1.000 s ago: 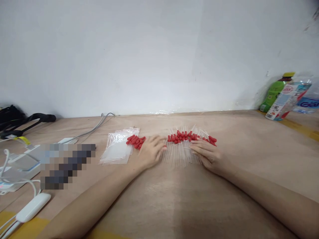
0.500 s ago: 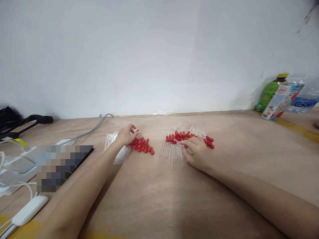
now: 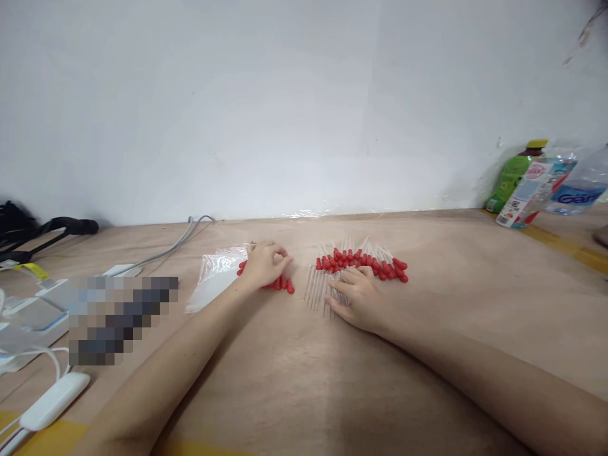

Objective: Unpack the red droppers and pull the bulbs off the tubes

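My left hand (image 3: 266, 263) is over a loose pile of small red rubber bulbs (image 3: 284, 283), partly covering it. Its fingers are curled toward the thumb, and whatever lies between the fingertips is hidden. My right hand (image 3: 354, 296) rests low over a fanned row of thin clear tubes (image 3: 314, 288), its index finger and thumb apart and touching or just above them. Beyond it lies another row of red bulbs (image 3: 350, 255), with pale thin stems reaching toward the wall. They look like droppers. Some tubes are hidden under my right hand.
Clear plastic bags (image 3: 213, 275) lie left of the bulb pile. Further left are a blurred-out flat device (image 3: 123, 320), white cables and a white plug-like box (image 3: 56, 400). At the back right stand a green bottle (image 3: 513, 177), a printed carton-like bottle (image 3: 534, 193) and a water bottle (image 3: 577, 193).
My left hand has moved right, across the bulb pile; the red bulb at its fingertips no longer shows. My right hand has shifted slightly left and down onto the tubes, uncovering bulbs behind it.
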`<action>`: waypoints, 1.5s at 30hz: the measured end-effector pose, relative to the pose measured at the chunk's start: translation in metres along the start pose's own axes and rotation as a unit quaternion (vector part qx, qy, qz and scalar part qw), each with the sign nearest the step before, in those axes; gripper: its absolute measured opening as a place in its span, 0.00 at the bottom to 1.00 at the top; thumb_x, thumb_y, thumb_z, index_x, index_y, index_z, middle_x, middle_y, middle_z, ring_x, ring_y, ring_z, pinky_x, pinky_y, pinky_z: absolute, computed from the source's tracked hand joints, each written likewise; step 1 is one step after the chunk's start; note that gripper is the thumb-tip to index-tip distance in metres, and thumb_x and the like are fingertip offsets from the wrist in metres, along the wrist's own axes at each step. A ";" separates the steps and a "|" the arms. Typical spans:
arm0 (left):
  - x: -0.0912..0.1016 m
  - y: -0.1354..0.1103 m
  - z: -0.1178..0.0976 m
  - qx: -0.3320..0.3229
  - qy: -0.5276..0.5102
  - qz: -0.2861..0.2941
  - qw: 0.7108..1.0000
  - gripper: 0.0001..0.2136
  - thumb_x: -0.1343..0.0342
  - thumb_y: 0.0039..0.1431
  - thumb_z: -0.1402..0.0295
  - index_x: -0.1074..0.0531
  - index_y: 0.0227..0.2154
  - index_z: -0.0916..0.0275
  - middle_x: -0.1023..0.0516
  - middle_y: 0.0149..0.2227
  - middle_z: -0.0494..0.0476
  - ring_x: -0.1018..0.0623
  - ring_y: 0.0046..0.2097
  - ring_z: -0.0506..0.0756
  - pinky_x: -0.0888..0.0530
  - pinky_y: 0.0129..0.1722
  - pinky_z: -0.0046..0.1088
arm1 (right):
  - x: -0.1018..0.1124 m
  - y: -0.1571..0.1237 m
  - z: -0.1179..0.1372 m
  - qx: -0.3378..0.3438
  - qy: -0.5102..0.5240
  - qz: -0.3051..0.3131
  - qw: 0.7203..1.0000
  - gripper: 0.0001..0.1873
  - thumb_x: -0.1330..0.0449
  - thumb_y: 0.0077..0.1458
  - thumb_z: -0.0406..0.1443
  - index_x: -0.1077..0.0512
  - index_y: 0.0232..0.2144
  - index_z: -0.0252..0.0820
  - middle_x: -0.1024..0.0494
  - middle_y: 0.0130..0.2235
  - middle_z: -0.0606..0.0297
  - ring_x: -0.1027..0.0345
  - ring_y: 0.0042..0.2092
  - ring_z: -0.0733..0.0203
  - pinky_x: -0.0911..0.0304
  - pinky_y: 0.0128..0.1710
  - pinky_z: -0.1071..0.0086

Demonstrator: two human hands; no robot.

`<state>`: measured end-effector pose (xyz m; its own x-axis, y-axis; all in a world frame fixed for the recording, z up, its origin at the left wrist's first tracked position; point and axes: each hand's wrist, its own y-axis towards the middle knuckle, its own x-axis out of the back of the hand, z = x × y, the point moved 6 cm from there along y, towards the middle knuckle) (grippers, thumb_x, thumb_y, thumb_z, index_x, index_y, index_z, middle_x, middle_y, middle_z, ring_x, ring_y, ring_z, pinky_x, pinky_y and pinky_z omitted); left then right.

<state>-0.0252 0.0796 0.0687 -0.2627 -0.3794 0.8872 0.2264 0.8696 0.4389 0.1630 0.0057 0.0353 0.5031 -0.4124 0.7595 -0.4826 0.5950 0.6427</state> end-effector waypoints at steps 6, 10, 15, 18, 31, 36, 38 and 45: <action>-0.024 0.006 -0.036 0.004 -0.040 0.050 0.998 0.14 0.51 0.53 0.55 0.28 0.28 0.59 0.27 0.35 0.56 0.30 0.43 0.59 0.41 0.46 0.42 | -0.003 -0.002 0.002 0.007 0.016 0.069 0.997 0.22 0.46 0.49 0.52 0.28 0.33 0.39 0.32 0.31 0.62 0.42 0.36 0.60 0.56 0.41 0.62; -0.039 0.020 -0.045 0.024 -0.049 0.072 0.996 0.18 0.53 0.53 0.51 0.28 0.28 0.60 0.26 0.35 0.57 0.29 0.43 0.60 0.39 0.46 0.43 | -0.002 -0.004 0.003 0.046 0.042 0.100 0.993 0.30 0.47 0.45 0.58 0.29 0.39 0.41 0.32 0.32 0.63 0.43 0.37 0.59 0.56 0.40 0.62; -0.051 0.029 -0.056 0.026 -0.062 0.102 0.992 0.19 0.50 0.48 0.48 0.28 0.23 0.60 0.26 0.32 0.55 0.29 0.41 0.60 0.40 0.47 0.44 | -0.002 -0.005 0.000 0.063 0.033 0.106 0.992 0.35 0.49 0.43 0.61 0.31 0.43 0.41 0.32 0.32 0.62 0.43 0.36 0.59 0.56 0.39 0.63; -0.053 0.029 -0.059 0.031 -0.072 0.113 0.990 0.20 0.49 0.47 0.47 0.28 0.23 0.60 0.25 0.32 0.56 0.29 0.41 0.60 0.40 0.48 0.44 | -0.004 -0.005 -0.001 0.074 0.017 0.096 0.993 0.33 0.50 0.47 0.59 0.30 0.43 0.41 0.31 0.32 0.61 0.43 0.36 0.59 0.57 0.38 0.63; -0.040 0.026 -0.051 0.125 -0.129 0.057 0.982 0.09 0.49 0.48 0.64 0.29 0.19 0.62 0.26 0.21 0.52 0.26 0.29 0.55 0.32 0.36 0.33 | -0.003 -0.003 -0.007 0.041 -0.009 0.024 0.999 0.39 0.49 0.43 0.61 0.33 0.45 0.37 0.29 0.35 0.58 0.40 0.37 0.57 0.55 0.40 0.62; -0.021 0.009 -0.041 0.082 -0.152 0.018 0.985 0.10 0.52 0.54 0.63 0.32 0.24 0.63 0.26 0.26 0.52 0.28 0.29 0.51 0.32 0.30 0.27 | 0.011 -0.013 -0.010 0.013 -0.007 -0.063 0.998 0.31 0.47 0.49 0.54 0.34 0.47 0.39 0.28 0.36 0.59 0.38 0.38 0.58 0.54 0.42 0.62; -0.013 -0.003 -0.042 0.036 -0.165 -0.002 0.986 0.10 0.53 0.56 0.63 0.33 0.26 0.63 0.27 0.26 0.52 0.28 0.29 0.50 0.32 0.29 0.26 | 0.019 -0.019 -0.014 -0.008 -0.010 -0.107 0.994 0.24 0.46 0.52 0.49 0.34 0.46 0.39 0.29 0.36 0.59 0.38 0.39 0.57 0.53 0.42 0.62; -0.009 -0.050 -0.064 -0.112 -0.189 -0.020 0.975 0.07 0.52 0.59 0.66 0.32 0.32 0.62 0.25 0.31 0.52 0.26 0.32 0.50 0.30 0.32 0.26 | 0.031 -0.028 -0.024 0.001 -0.034 -0.142 0.989 0.28 0.45 0.52 0.45 0.40 0.53 0.38 0.33 0.48 0.52 0.40 0.49 0.51 0.49 0.46 0.58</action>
<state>0.0258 0.0191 0.0480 -0.5936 -0.2313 0.7709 0.3970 0.7490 0.5304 0.2097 -0.0071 0.0385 0.5684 -0.6084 0.5539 -0.3312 0.4471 0.8309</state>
